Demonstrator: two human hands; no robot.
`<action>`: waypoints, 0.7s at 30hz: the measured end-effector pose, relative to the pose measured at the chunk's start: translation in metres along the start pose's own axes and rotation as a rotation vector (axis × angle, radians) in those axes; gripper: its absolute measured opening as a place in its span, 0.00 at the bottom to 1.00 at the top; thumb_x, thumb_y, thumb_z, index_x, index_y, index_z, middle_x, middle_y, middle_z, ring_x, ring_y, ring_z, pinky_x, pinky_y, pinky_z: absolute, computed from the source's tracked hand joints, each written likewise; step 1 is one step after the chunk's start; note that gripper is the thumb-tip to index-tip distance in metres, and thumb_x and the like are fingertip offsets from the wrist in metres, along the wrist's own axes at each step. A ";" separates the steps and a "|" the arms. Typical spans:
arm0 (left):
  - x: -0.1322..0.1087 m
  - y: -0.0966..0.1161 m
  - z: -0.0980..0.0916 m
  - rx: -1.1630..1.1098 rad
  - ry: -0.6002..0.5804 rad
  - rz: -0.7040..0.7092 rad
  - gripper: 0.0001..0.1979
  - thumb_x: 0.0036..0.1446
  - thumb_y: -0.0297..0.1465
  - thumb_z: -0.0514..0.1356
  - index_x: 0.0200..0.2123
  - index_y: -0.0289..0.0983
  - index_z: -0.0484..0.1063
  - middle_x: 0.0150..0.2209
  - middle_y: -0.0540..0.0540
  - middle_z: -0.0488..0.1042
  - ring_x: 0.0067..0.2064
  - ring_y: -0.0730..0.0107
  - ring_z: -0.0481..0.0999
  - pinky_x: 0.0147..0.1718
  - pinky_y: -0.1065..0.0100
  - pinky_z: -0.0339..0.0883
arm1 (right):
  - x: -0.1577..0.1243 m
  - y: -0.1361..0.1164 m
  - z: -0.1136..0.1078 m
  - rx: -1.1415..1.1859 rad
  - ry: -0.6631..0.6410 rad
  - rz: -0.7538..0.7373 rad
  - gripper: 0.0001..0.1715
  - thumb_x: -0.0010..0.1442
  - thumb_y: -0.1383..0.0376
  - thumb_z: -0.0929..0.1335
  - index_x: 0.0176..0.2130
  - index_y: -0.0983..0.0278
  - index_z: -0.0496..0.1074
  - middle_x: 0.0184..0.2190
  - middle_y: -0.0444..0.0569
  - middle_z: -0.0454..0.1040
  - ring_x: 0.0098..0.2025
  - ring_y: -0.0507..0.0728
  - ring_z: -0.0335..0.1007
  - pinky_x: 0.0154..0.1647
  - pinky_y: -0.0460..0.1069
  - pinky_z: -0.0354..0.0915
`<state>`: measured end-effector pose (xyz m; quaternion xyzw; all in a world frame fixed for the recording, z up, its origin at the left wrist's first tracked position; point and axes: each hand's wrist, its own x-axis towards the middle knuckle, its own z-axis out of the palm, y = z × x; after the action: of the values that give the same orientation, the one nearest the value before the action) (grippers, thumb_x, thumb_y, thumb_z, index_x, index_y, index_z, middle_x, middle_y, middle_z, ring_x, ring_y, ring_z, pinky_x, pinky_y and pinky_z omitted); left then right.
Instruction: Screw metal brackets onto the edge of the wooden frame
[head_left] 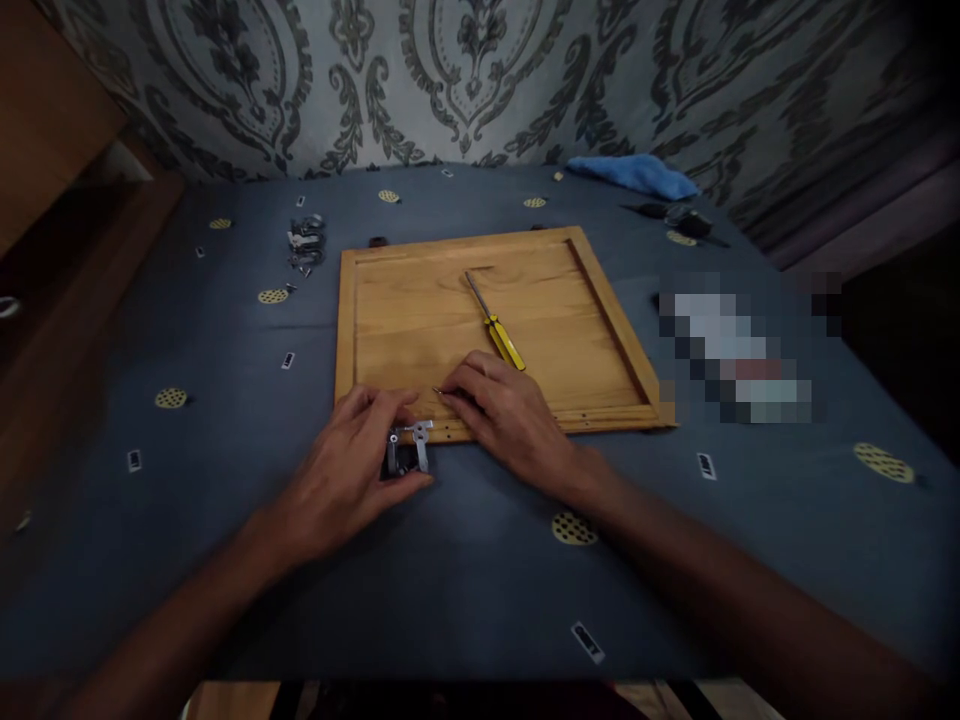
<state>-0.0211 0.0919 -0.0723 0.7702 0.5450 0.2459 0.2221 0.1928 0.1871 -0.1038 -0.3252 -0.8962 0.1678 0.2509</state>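
A framed wooden cabinet door lies flat on the dark blue cloth. At its near left edge my left hand is closed around a metal hinge, thumb below and fingers above, holding it against the frame. Just right of the hinge, my right hand pinches a small screw between thumb and fingertips, over the near frame strip. A yellow-handled screwdriver rests on the panel beyond my right hand, touched by neither hand. Small dark holes show along the near strip.
More metal hinges lie in a group at the back left, with a loose screw nearby. A blue cloth and a dark tool lie at the back right. A pixelated object sits right of the door.
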 end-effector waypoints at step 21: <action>0.000 -0.002 -0.001 0.007 -0.013 0.004 0.34 0.57 0.29 0.72 0.62 0.44 0.62 0.51 0.45 0.77 0.57 0.53 0.76 0.51 0.54 0.78 | 0.006 -0.003 -0.043 -0.187 -0.246 -0.005 0.09 0.70 0.72 0.63 0.38 0.64 0.71 0.37 0.52 0.74 0.37 0.58 0.69 0.36 0.50 0.58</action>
<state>-0.0231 0.0921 -0.0722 0.7736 0.5430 0.2392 0.2226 0.2110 0.1943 -0.0654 -0.3217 -0.9328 0.1214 0.1081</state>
